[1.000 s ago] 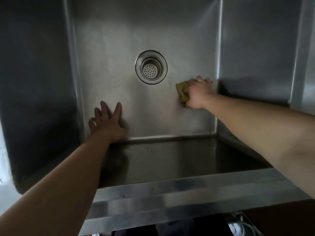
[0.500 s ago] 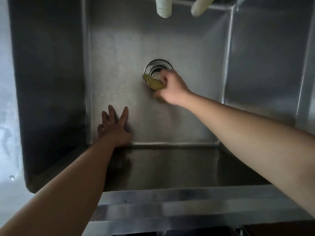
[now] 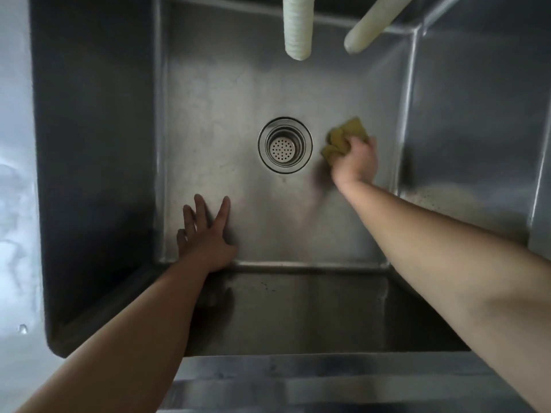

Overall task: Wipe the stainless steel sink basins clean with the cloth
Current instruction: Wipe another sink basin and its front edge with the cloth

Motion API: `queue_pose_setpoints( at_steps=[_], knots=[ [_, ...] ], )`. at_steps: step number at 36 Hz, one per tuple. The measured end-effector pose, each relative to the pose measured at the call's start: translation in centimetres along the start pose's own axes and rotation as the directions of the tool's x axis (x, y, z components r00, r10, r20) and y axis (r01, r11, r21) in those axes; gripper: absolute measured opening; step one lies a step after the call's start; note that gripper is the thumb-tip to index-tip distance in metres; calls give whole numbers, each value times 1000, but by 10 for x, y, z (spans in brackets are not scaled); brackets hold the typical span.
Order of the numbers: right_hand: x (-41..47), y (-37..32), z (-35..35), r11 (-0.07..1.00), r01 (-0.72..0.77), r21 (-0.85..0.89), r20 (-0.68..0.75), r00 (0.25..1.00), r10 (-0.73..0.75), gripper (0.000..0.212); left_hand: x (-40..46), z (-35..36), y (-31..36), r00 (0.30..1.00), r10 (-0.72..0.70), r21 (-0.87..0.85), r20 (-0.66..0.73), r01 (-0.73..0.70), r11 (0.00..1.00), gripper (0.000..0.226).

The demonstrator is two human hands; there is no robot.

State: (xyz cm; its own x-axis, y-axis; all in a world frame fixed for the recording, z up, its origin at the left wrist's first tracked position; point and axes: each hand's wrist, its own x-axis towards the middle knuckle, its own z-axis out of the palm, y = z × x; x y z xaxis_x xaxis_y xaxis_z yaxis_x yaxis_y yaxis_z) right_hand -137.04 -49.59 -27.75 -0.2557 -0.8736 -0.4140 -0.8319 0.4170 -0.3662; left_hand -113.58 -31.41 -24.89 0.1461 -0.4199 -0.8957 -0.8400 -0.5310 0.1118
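A deep stainless steel sink basin (image 3: 220, 108) fills the view, with a round perforated drain (image 3: 285, 145) in the middle of its floor. My right hand (image 3: 354, 162) grips a crumpled olive-yellow cloth (image 3: 344, 138) and holds it against the basin floor just right of the drain. My left hand (image 3: 205, 234) lies flat with spread fingers on the floor at the near left corner, touching the steel. The cloth's lower part is hidden under my fingers.
Two pale hoses, one ribbed (image 3: 298, 28) and one smooth (image 3: 374, 25), hang over the far side of the basin. The right wall (image 3: 471, 120) has a speckled patch low down. The front rim (image 3: 328, 380) runs along the bottom; a wet ledge (image 3: 15, 204) lies left.
My right hand swept the cloth from the right side across the drain and back to its right side. The view tilted up, bringing the hoses in. My left hand stayed planted.
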Motion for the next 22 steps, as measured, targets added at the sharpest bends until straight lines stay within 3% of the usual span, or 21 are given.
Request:
queue_pose_setpoints(
  at_steps=[4, 6, 10, 13, 15, 17, 18, 20, 22],
  knots=[
    [12, -53, 21, 970, 241, -36, 206, 951, -229, 44, 0, 0, 1, 1000, -7, -1, 5, 7, 1000, 104],
    [11, -73, 27, 956, 293, 12, 276, 918, -285, 41, 0, -1, 1, 1000, -9, -20, 13, 10, 1000, 103],
    [0, -89, 17, 971, 192, 140, 163, 963, -214, 41, 0, -3, 2, 1000, -4, -37, 23, 5, 999, 102],
    [-26, -73, 1, 956, 291, -41, 92, 954, -287, 43, -1, -4, 3, 999, -2, -43, 33, 4, 999, 100],
    [-51, -47, -4, 905, 399, -149, 136, 914, -381, 40, -1, -4, 2, 999, 4, -47, 38, -2, 999, 98],
    [-74, -12, -2, 789, 568, -234, 300, 814, -497, 35, -2, -4, 3, 999, 3, -58, 34, -1, 998, 96],
    [-83, 5, 1, 698, 670, -252, 427, 724, -541, 33, -2, -4, 3, 999, 2, -62, 33, 0, 998, 95],
    [-92, 31, 7, 530, 820, -216, 661, 523, -539, 34, -1, -4, 3, 1000, 4, -67, 30, -2, 998, 93],
    [-91, 40, 9, 410, 893, -185, 777, 388, -496, 32, -1, -4, 3, 1000, 4, -74, 27, -2, 997, 94]
  ],
)
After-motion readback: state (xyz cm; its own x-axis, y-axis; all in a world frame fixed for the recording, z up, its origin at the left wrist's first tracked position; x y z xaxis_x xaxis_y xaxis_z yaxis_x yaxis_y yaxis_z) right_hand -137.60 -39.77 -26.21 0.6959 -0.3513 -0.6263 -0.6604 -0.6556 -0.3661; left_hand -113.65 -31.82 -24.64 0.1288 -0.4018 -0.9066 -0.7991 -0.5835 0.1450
